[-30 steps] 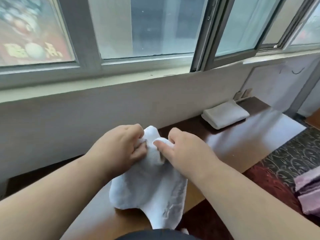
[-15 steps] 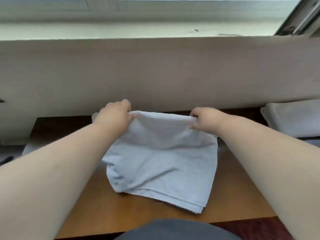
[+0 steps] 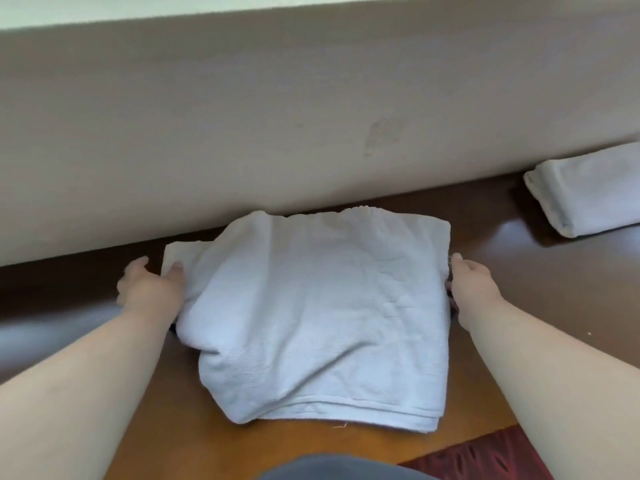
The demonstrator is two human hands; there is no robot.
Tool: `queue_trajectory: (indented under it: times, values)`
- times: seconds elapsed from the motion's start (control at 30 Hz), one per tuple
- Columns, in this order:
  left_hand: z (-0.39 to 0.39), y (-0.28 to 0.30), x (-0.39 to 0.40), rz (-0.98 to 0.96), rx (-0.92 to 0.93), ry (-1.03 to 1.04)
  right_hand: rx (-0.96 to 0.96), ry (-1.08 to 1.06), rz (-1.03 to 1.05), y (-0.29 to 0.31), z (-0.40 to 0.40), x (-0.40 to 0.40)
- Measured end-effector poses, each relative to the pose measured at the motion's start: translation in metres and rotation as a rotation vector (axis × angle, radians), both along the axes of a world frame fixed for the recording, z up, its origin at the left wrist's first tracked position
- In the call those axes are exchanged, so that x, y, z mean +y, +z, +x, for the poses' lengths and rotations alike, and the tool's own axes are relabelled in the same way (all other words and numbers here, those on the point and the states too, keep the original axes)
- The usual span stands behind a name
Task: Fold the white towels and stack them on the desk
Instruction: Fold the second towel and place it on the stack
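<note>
The left hand (image 3: 150, 289) grips the left side of the white towel (image 3: 318, 313), its thumb lying on top of a loose flap there and its fingers tucked beneath the cloth. The right hand (image 3: 472, 289) is at the towel's right edge with the thumb pointing toward the wall; its fingers are hidden behind the cloth, so a pinch on that edge seems likely, though how firmly it holds cannot be told. The towel lies on the desk (image 3: 519, 271) between the two hands, folded into a rough square of several layers, with stacked hemmed edges along the near side and a small thread sticking out below them. Its surface is soft terry, rumpled, with a bulging fold at the left and a flatter, straighter right side; the far edge sits just beside the wall (image 3: 277, 116). The desk is glossy brown wood, darker toward the wall and lighter near the person. A folded towel (image 3: 585, 192), also white, rests well apart at the far right, close to the wall. A patterned red carpet (image 3: 485, 459) shows past the desk's near right corner. No writing or labels can be read anywhere.
</note>
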State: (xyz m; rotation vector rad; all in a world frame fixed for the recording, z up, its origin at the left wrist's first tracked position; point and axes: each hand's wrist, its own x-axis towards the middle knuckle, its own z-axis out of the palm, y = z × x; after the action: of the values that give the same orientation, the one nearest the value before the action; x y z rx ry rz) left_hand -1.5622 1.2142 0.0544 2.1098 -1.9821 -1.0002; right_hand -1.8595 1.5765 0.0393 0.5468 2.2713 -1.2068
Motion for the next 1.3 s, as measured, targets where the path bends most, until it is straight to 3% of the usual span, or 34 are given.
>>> queue_trajectory:
  times: [0.1, 0.27, 0.4, 0.57, 0.63, 0.73, 0.77, 0.83, 0.9, 1.03, 1.13, 1.23, 1.3]
  values:
    - [0.0, -0.01, -0.019, 0.216, -0.017, 0.002, -0.071, -0.092, -0.064, -0.008, -0.012, -0.001]
    - [-0.002, -0.023, -0.032, 0.316, -0.051, -0.142, -0.193, 0.125, 0.022, -0.005, -0.018, -0.025]
    - [0.003, -0.031, -0.037, 0.218, -0.011, -0.142, -0.176, 0.196, 0.015, -0.003, -0.021, -0.038]
    - [-0.009, -0.064, -0.04, 0.273, 0.074, 0.024, -0.051, 0.29, -0.087, -0.002, -0.018, -0.039]
    - [-0.029, -0.045, -0.02, 0.186, 0.137, -0.001, -0.014, 0.257, -0.139, 0.0, -0.018, -0.037]
    - [-0.061, 0.016, 0.024, -0.215, 0.151, -0.246, 0.026, 0.184, -0.23, 0.006, -0.017, -0.037]
    - [-0.081, 0.038, 0.04, -0.372, 0.217, -0.432, 0.04, 0.179, -0.253, 0.01, -0.016, -0.038]
    - [-0.134, 0.063, 0.08, -0.543, 0.329, -0.992, 0.081, 0.24, -0.275, 0.019, -0.014, -0.038]
    - [-0.197, 0.077, 0.127, -0.448, 0.29, -1.315, 0.131, 0.343, -0.255, 0.027, -0.012, -0.039]
    - [-0.291, 0.084, 0.182, -0.048, 0.054, -1.494, 0.31, 0.396, -0.308, 0.041, -0.003, -0.038]
    - [-0.317, 0.089, 0.188, 0.002, -0.044, -1.643, 0.319, 0.351, -0.401, 0.045, 0.002, -0.028]
    - [-0.333, 0.077, 0.182, 0.004, -0.213, -1.704, -0.033, 0.323, -0.508, 0.048, -0.002, -0.001]
    - [-0.333, 0.069, 0.173, 0.088, -0.12, -1.65, -0.371, 0.518, -0.569, 0.051, -0.009, 0.024]
